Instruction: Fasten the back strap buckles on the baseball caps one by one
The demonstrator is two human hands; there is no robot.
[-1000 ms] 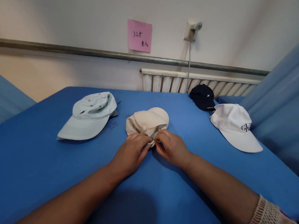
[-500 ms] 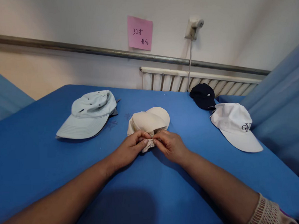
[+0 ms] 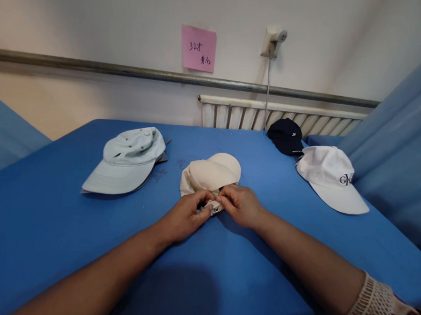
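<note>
A cream baseball cap [image 3: 211, 172] rests on the blue-covered table [image 3: 130, 237], its brim pointing away from me to the right. Both hands are at its rear strap [image 3: 216, 208], where a small round metal fitting shows. My left hand [image 3: 187, 215] pinches the strap from the left, thumb below and forefinger above. From the right, my right hand [image 3: 241, 205] pinches the same strap close beside the fitting. The fingers partly hide the strap, so how its ends join cannot be made out.
On the left lies a pale blue cap [image 3: 129, 159] on top of something grey, mostly hidden. A black cap [image 3: 286, 135] and a white cap [image 3: 333, 177] with dark letters are at the right. Behind stand a radiator [image 3: 247, 113] and a metal rail [image 3: 139, 73]; a blue curtain [image 3: 401, 157] hangs right.
The cream cap's crown has shifted and tilted slightly, showing more of its left side. My left hand has moved down a little, and the metal fitting shows more plainly between my fingers.
</note>
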